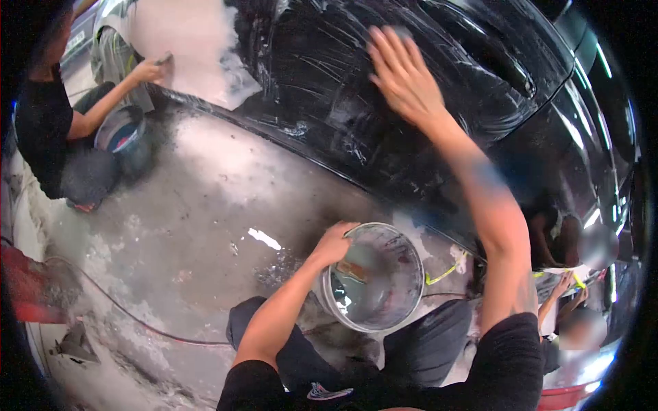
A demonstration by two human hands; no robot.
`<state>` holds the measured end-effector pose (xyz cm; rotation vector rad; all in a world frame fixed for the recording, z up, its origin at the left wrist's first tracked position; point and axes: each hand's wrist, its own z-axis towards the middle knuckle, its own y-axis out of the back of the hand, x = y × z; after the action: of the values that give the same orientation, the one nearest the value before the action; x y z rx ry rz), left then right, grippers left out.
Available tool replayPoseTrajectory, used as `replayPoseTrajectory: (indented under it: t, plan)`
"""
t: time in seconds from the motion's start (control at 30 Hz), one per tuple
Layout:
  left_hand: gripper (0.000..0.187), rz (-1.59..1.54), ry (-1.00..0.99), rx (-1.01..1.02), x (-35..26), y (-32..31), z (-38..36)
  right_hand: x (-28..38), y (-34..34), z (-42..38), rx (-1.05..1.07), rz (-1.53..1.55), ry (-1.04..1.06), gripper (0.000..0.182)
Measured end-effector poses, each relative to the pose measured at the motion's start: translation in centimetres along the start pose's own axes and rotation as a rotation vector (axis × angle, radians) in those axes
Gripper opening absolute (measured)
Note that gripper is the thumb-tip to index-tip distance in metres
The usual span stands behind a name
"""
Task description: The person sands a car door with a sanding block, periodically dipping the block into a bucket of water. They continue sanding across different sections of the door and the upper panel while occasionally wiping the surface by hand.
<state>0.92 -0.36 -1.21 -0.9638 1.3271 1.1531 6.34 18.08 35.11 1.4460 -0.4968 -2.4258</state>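
My left hand [334, 243] is closed over the rim of a round bucket [419, 274] between my knees. Cloudy water and a brownish block [354, 271] show inside the bucket. Up on the black car door [315, 75], my right hand [406, 79] lies flat with its fingers stretched out. A small greyish patch shows by its fingertips; what lies beneath the palm is hidden. Whitish wet streaks cover the panel around this hand, and a recessed door handle [510, 61] sits to its right.
At the left, another person [44, 123] rubs a pale filler patch [181, 41] on the car, beside a second bucket [140, 130]. A hose [137, 320] crosses the wet concrete floor [205, 253]. Yellow tape [445, 272] lies near the car's lower edge. More people [582, 329] are at the right.
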Motion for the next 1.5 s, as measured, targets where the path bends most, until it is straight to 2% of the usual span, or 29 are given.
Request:
replayPoseTrajectory:
  t: [0.07, 0.1, 0.17, 0.2, 0.27, 0.3, 0.4, 0.47, 0.5, 0.53, 0.57, 0.6, 0.67, 0.77, 0.83, 0.93, 0.97, 1.03, 1.07, 1.17, 1.2, 1.27, 1.37, 1.43, 1.5]
  plan:
    - [0.049, -0.007, -0.027, 0.006, 0.3, 0.5, -0.1, -0.6, 0.2, -8.7, 0.199, 0.046, -0.008, 0.069]
    - [0.049, -0.006, -0.029, -0.011, -0.1, 0.4, -0.2, -0.1, 1.6, -9.4, 0.288, 0.038, 0.011, 0.071]
    - [0.048, 0.024, -0.014, -0.009, -0.5, 0.4, 0.1, 0.1, -0.1, -7.4, 0.242, 0.060, 0.026, 0.071]
    - [0.048, 0.026, -0.007, -0.016, -1.0, 0.7, 0.0, 0.9, -0.7, -4.9, 0.199, 0.089, 0.029, 0.072]
    - [0.047, 0.031, 0.020, 0.009, -1.4, 0.9, -0.3, 2.7, -3.5, 4.3, -0.068, 0.139, 0.098, 0.067]
    - [0.047, 0.044, 0.026, 0.007, -1.4, 0.8, -0.3, 4.0, -5.2, 8.9, -0.057, 0.001, 0.113, 0.062]
    - [0.047, -0.041, 0.008, -0.025, -0.8, 1.5, -0.4, 7.1, -7.4, 16.2, -0.052, 0.025, 0.066, 0.062]
    - [0.046, -0.009, -0.047, -0.006, 0.1, 0.7, -0.4, 6.0, -6.3, 12.8, -0.064, 0.110, 0.078, 0.061]
    - [0.045, -0.021, 0.036, -0.027, -0.9, 0.8, -0.8, 5.0, -5.6, 9.6, -0.044, 0.026, 0.098, 0.059]
    - [0.045, -0.046, 0.027, -0.025, -1.4, 0.5, -1.1, 4.1, -3.9, 5.7, -0.045, 0.095, 0.058, 0.063]
    - [0.045, -0.028, 0.026, -0.006, -1.7, 0.9, -1.0, 3.1, -2.5, 1.5, 0.004, 0.130, 0.006, 0.069]
    - [0.045, -0.005, 0.026, 0.012, -2.1, 1.6, -1.1, 2.5, -1.0, -2.4, 0.157, 0.039, -0.069, 0.075]
    - [0.045, -0.014, 0.017, -0.002, -2.8, 2.0, -0.7, 1.4, -0.6, -6.7, 0.271, -0.029, -0.082, 0.078]
    - [0.045, 0.011, 0.008, 0.021, -0.6, 0.8, -0.3, 2.0, -2.4, 3.5, -0.002, 0.060, 0.021, 0.068]
    - [0.044, 0.012, -0.006, -0.073, 0.4, 0.0, -0.3, 3.2, -4.6, 12.8, -0.136, 0.075, 0.114, 0.058]
    - [0.042, 0.039, -0.027, -0.039, -0.6, 0.7, -0.6, 6.1, -6.4, 19.0, 0.019, -0.016, 0.051, 0.063]
    - [0.042, 0.036, -0.025, -0.026, -0.8, 0.8, -0.9, 5.7, -6.5, 17.0, 0.032, -0.019, 0.047, 0.063]
    - [0.042, 0.012, 0.018, -0.026, -1.1, 0.9, -1.1, 4.4, -5.5, 10.0, -0.074, 0.102, 0.139, 0.057]
    - [0.042, -0.007, 0.012, -0.027, -1.0, 0.6, -1.3, 3.5, -3.6, 5.3, -0.032, 0.089, 0.126, 0.059]
    - [0.042, -0.006, -0.018, -0.043, -0.6, 0.7, -0.6, 2.2, -0.7, -10.1, 0.287, -0.002, -0.030, 0.073]
    - [0.041, 0.013, -0.032, -0.057, -0.7, 0.6, -0.3, 2.3, 0.6, -10.6, 0.356, -0.034, -0.045, 0.075]
    - [0.041, 0.040, -0.022, -0.047, 0.0, 0.3, -0.5, 2.8, -1.8, -8.7, 0.261, 0.017, -0.066, 0.077]
    - [0.043, 0.043, 0.016, -0.018, -0.8, 0.9, -0.9, 6.0, -4.3, 4.8, -0.058, 0.198, 0.085, 0.056]
    - [0.042, -0.026, 0.042, -0.005, -1.3, 1.2, -0.7, 9.5, -6.9, 10.4, 0.020, 0.011, 0.092, 0.054]
    - [0.042, -0.008, 0.012, 0.000, -0.7, 1.1, -0.1, 9.1, -7.3, 9.3, 0.060, -0.039, 0.066, 0.055]
